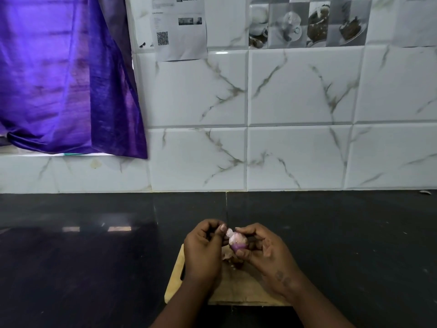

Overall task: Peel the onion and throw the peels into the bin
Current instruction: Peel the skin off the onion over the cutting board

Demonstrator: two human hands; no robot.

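A small onion, pale pink with a purple band at its lower end, is held above a wooden cutting board. My right hand grips the onion between thumb and fingers. My left hand pinches a loose flap of peel at the onion's top left. A few torn peel scraps lie on the board under my hands. No bin is in view.
The board lies on a dark, glossy countertop that runs to a white marble-tiled wall. A dark slim object, partly hidden, lies along the board's left edge. A purple curtain hangs at upper left; printed sheets are stuck on the wall.
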